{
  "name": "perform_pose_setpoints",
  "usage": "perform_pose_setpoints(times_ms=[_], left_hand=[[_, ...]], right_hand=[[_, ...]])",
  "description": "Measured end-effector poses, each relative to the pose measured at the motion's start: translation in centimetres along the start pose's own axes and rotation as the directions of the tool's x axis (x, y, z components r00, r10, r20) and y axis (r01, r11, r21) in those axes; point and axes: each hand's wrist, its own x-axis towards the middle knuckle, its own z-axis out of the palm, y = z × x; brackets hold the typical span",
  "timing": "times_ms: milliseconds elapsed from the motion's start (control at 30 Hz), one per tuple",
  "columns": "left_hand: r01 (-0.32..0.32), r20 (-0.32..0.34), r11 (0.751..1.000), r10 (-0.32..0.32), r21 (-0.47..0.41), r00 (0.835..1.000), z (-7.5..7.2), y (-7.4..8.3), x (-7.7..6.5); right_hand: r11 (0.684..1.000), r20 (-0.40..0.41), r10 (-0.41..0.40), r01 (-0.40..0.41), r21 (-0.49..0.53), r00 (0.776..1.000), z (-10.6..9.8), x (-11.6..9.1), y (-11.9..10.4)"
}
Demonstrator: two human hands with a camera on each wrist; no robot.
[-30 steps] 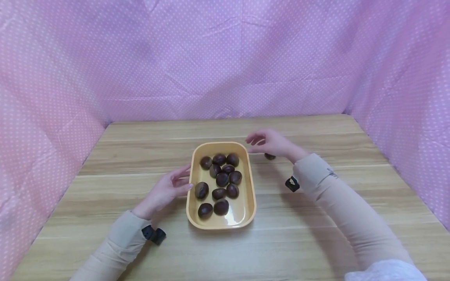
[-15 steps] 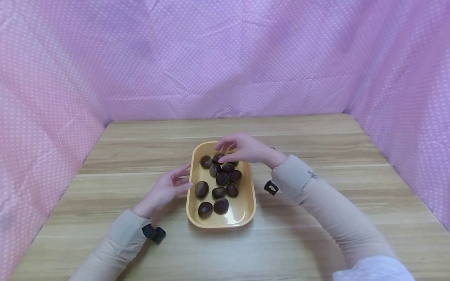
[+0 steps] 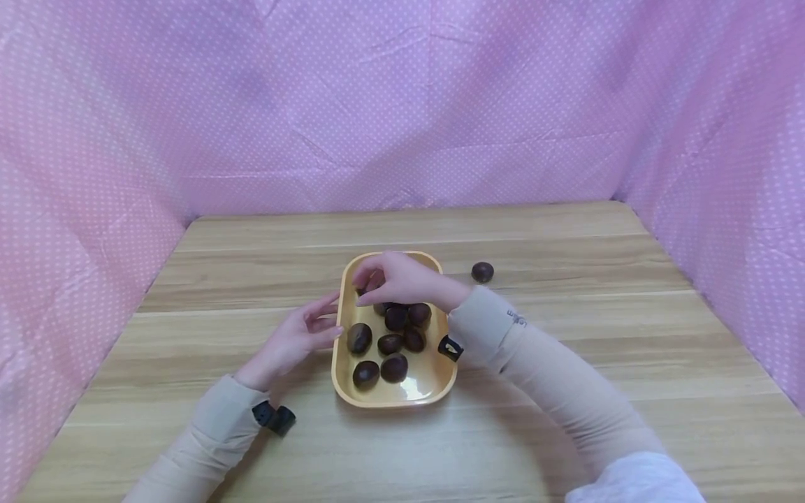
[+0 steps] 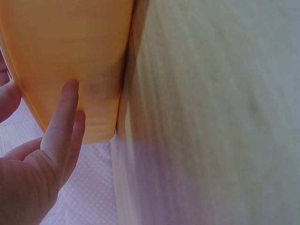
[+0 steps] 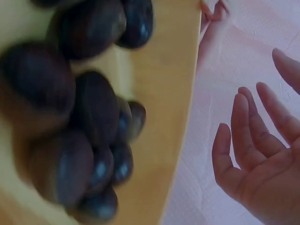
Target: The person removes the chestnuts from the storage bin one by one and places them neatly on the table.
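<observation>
A yellow rectangular tray (image 3: 432,385) holds several dark brown chestnuts (image 3: 394,368) in the head view. At the tray's left side is my left hand (image 3: 294,344); in the left wrist view its extended fingers (image 4: 61,123) rest against the outer wall. Above the far part of the tray hovers my right hand (image 3: 405,281), covering some chestnuts. The right wrist view shows that hand (image 5: 269,180) with loosely bent, spread fingers and nothing between them. One lone chestnut (image 3: 482,272) lies on the table, right of the tray.
The wood-grain table (image 3: 251,265) extends around the tray on all sides. Pink dotted cloth (image 3: 377,105) hangs behind the table and along both sides. A black wrist mount (image 3: 450,348) on the right sleeve overlaps the tray's right rim.
My right hand has moved left from beside the lone chestnut to over the tray, bringing that chestnut into full view. The left hand and the tray have stayed in place.
</observation>
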Motion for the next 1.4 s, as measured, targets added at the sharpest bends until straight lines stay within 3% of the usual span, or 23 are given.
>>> perform_pose_setpoints(times_ms=[200,467,867,1067,1400], left_hand=[[0.008,-0.014,0.999,-0.008,0.037,1.000,-0.1,0.1,-0.2],[0.014,-0.001,1.000,-0.014,0.021,1.000,-0.1,0.2,-0.1],[0.016,-0.005,0.999,-0.016,0.048,1.000,-0.1,0.2,-0.4],[0.032,-0.040,0.997,-0.029,0.077,0.999,-0.4,0.1,-0.6],[0.009,-0.016,0.999,-0.009,0.037,1.000,-0.1,-0.3,-0.2]], right_hand=[[1.000,-0.006,0.004,-0.004,-0.019,1.000,1.3,0.7,0.0],[0.994,0.030,0.088,-0.086,-0.070,0.996,2.5,0.9,0.6],[0.984,0.062,0.143,-0.134,-0.121,0.988,4.7,0.8,1.9],[0.970,0.079,0.135,-0.115,-0.215,0.988,5.2,1.1,2.2],[0.948,0.129,0.143,-0.098,-0.304,0.981,5.6,0.7,2.6]])
